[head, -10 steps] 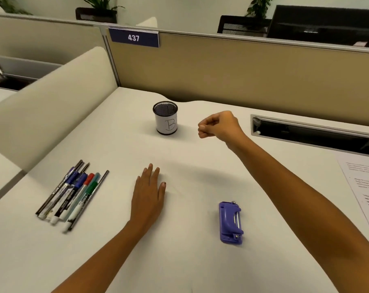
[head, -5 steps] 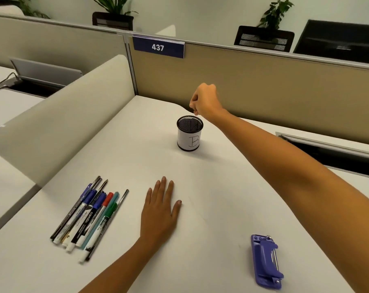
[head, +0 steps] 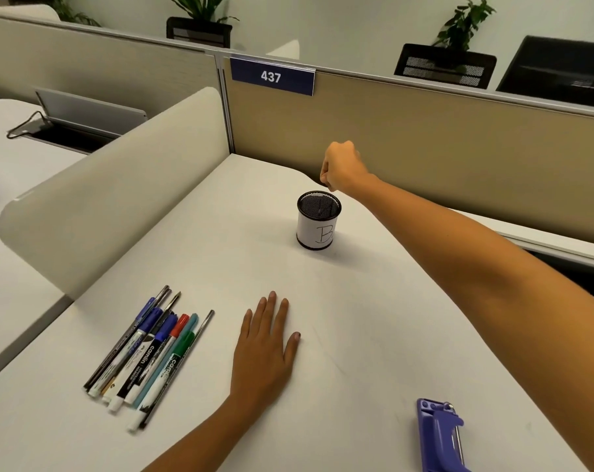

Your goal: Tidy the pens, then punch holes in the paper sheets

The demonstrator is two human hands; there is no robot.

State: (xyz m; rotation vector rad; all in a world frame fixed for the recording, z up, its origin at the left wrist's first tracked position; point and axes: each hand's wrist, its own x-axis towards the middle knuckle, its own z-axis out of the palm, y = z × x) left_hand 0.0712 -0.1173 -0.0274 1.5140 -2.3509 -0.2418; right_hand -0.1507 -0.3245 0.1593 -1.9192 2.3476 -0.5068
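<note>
While both arms reach over the white desk [head: 373, 335], the scene reads as follows.

Right hand: the right hand [head: 341, 170] hangs curled into a loose fist just above the far rim of the pen cup, fingers bunched; whether it pinches anything cannot be told.

Left hand: the left hand [head: 266, 349] lies flat, palm down, fingers spread, holding nothing.

Pen cup: the black mesh pen cup [head: 318, 219], with a white label marked "B", stands upright at 12 o'clock from the left hand.

Pens: the bundle of pens and markers [head: 149, 352] lies side by side at 9 o'clock from the left hand.

Hole punch: the purple hole punch [head: 440, 436] sits at 4 o'clock, partly cut off by the frame edge.

Sign: the blue plate [head: 271, 76] on the partition reads 437.
</note>
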